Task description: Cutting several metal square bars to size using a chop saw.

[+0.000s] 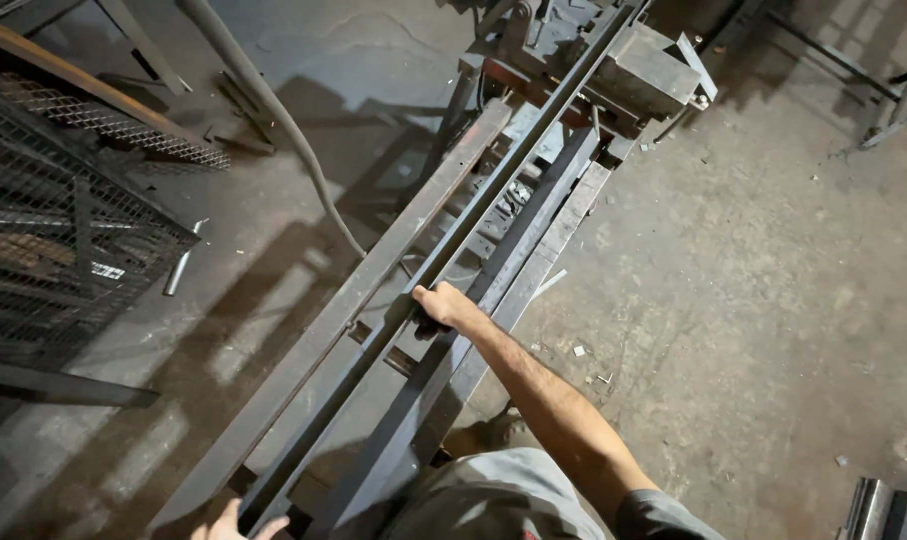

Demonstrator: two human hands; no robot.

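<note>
The right hand (444, 303) is gripping a long steel bar (494, 195) lying along the feed rack (324, 330); left hand (236, 520) is steadying its near end, fingers' closure unclear. Judged heavy, rigid; two spread holds suit.

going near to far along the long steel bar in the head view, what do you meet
left hand on the bar's near end → right hand gripping the long steel bar partway along → grey metal machine block at the far end
</note>
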